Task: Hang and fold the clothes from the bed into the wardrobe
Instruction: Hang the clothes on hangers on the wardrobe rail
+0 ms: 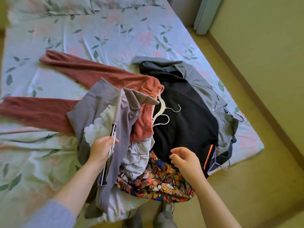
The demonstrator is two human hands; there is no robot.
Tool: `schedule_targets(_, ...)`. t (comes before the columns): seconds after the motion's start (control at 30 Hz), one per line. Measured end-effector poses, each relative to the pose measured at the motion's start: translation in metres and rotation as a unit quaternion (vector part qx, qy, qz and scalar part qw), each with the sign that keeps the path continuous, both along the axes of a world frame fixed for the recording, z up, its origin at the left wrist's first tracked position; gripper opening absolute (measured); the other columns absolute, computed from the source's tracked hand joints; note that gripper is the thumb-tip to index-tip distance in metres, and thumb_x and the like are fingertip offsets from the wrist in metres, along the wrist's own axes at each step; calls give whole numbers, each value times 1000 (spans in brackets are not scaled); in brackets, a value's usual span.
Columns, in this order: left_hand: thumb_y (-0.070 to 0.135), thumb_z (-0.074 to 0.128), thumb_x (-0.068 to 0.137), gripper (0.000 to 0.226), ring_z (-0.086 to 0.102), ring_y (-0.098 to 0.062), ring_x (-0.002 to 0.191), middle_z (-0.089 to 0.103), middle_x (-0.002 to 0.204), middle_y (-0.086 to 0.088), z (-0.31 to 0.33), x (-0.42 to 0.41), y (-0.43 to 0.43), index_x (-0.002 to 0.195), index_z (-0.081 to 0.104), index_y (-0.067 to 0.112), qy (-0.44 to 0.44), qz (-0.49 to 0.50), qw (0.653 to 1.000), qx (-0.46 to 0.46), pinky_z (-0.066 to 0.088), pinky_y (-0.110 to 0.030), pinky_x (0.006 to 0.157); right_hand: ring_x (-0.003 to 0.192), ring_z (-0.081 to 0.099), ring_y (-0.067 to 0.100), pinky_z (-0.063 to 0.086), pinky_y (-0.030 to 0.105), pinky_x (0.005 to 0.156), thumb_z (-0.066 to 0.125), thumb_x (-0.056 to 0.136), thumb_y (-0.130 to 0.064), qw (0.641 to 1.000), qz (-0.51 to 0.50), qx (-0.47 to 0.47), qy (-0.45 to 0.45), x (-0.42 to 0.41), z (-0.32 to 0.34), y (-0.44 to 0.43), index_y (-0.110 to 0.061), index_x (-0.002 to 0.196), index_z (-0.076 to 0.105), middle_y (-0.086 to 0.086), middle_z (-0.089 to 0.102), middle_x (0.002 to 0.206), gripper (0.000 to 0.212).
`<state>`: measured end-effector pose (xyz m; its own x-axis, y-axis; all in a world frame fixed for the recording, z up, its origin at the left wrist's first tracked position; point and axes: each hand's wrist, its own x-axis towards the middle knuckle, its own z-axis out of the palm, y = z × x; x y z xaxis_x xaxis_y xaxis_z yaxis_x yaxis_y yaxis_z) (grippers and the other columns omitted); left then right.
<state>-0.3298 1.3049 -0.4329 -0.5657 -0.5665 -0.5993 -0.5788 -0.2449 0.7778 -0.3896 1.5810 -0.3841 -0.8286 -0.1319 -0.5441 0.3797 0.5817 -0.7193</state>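
A heap of clothes lies on the bed [98, 38]. My left hand [102, 148] grips the hook of a white hanger [112, 139] that carries a grey shirt with a white print [98, 116], lifted over the heap. My right hand [185, 157] hovers above the pile with fingers loosely curled, holding nothing. Rust-red trousers [74, 71] spread to the left. A black garment [184, 112] lies in the middle with two white hangers [162, 111] on it. A colourful bear-print garment [158, 181] sits at the near edge.
A grey shirt [205, 89] lies under the black garment at the right. A purple hanger [218, 163] and an orange strip [209, 155] poke out at the bed's near right corner. Wooden floor [263, 79] runs along the right. A folded mat [205, 15] leans on the far wall.
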Motion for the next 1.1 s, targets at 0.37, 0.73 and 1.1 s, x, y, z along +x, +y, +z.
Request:
schedule_targets(0.37, 9, 54, 92, 36, 38, -18, 55, 47, 55, -3, -30, -15, -7, 59, 67, 11, -21, 69, 997, -4, 31, -30, 57, 86, 69, 18, 57, 44, 87, 54, 91, -15, 998, 17, 8, -60, -77, -72, -42, -17, 100, 69, 2, 71, 89, 17)
schedule_targets(0.73, 23, 42, 103, 43, 32, -6, 30, 39, 57, -8, -45, -45, -9, 73, 59, -2, -26, 141, 988, 60, 27, -17, 36, 70, 49, 27, 50, 41, 73, 53, 88, -16, 996, -10, 16, -86, -152, -151, -97, 15, 113, 56, 29, 56, 80, 40)
schedule_targets(1.1, 21, 36, 105, 41, 30, -8, 38, 36, 62, -8, -38, -60, -9, 88, 62, -5, -32, 128, 989, 61, 25, -21, 45, 80, 49, 26, 38, 36, 74, 57, 94, -21, 933, -195, -170, -251, -185, -170, -135, -10, 95, 53, 14, 52, 86, 12)
